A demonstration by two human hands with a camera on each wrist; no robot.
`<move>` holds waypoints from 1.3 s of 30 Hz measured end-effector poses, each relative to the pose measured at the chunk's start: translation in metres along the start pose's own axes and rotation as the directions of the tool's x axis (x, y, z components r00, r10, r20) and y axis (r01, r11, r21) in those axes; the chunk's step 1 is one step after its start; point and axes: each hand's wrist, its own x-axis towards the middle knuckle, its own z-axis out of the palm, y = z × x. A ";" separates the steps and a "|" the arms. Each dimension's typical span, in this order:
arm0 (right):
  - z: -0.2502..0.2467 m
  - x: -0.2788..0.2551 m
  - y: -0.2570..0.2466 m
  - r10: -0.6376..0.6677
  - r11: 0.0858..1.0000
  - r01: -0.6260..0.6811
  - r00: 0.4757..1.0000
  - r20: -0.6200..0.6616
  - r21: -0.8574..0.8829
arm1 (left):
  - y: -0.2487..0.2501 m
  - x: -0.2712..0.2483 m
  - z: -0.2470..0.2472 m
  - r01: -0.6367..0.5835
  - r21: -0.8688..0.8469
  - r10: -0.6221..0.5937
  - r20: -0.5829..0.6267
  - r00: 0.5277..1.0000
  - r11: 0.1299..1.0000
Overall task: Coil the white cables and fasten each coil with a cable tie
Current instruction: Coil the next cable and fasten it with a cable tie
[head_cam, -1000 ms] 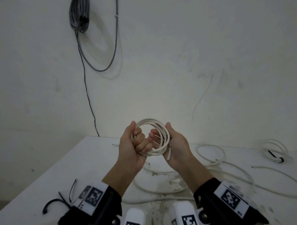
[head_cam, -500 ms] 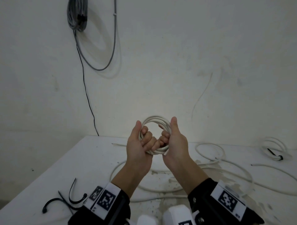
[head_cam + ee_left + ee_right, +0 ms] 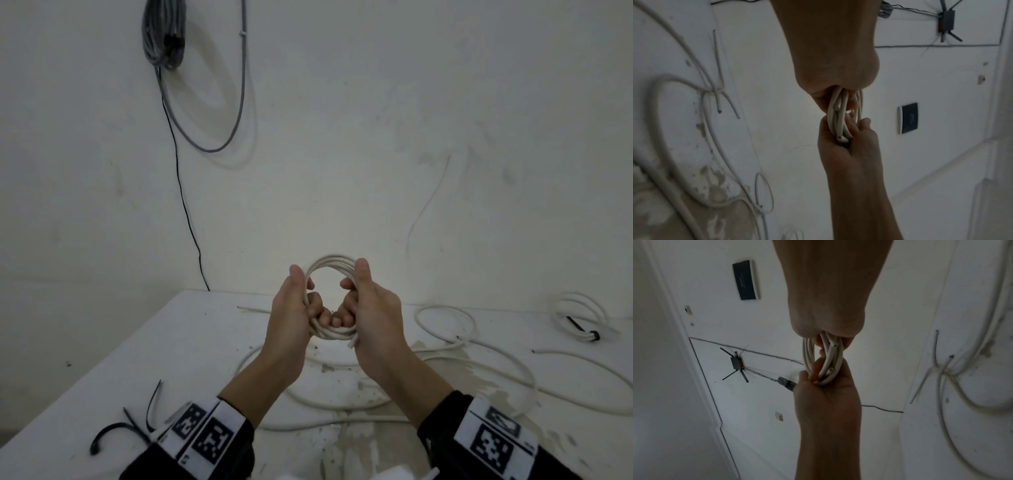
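The head view looks forward and down from above and behind both hands, taking in the table [image 3: 191,342] beneath them and the wall beyond. The left wrist view looks along the left hand [image 3: 830,61] from close behind it, facing the right hand [image 3: 849,146]. The right wrist view mirrors it, close behind the right hand, facing the left. All three share the coil [image 3: 330,301] between the hands.

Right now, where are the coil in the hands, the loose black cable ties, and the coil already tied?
coil in the hands [image 3: 330,265], head view, top arc of the loops.
loose black cable ties [image 3: 113,428], head view, curved strap at the table's near left.
tied coil [image 3: 579,308], head view, white loops at far right.
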 end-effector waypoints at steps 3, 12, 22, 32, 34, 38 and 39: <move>-0.008 0.000 -0.001 0.015 0.999 -0.015 1.000 0.015 0.037 | 0.005 -0.003 -0.005 -0.017 0.194 0.000 0.086 0.996 0.981; -0.031 0.004 -0.003 0.073 0.989 -0.041 0.972 0.223 -0.141 | 0.023 0.001 -0.015 0.270 0.271 -0.319 0.156 0.935 0.924; -0.022 0.002 -0.014 0.109 0.839 0.137 0.905 0.410 -0.526 | 0.005 -0.003 0.002 0.262 0.212 -0.245 -0.103 0.964 0.941; -0.018 -0.001 0.011 0.069 0.993 -0.041 0.965 0.254 -0.115 | 0.005 0.003 0.004 0.144 -0.147 -0.187 -0.342 0.921 0.979; -0.015 -0.001 0.007 0.084 0.996 -0.074 0.974 0.211 -0.055 | -0.002 -0.001 0.002 0.193 -0.245 -0.253 -0.243 0.936 0.950; -0.023 0.002 -0.006 0.127 0.978 -0.081 0.963 0.240 -0.191 | -0.008 -0.011 -0.016 0.336 -0.176 -0.343 -0.009 0.939 0.925; -0.026 0.003 -0.007 0.141 0.964 -0.073 0.956 0.259 -0.255 | -0.007 -0.013 -0.021 0.343 -0.108 -0.344 0.010 0.939 0.933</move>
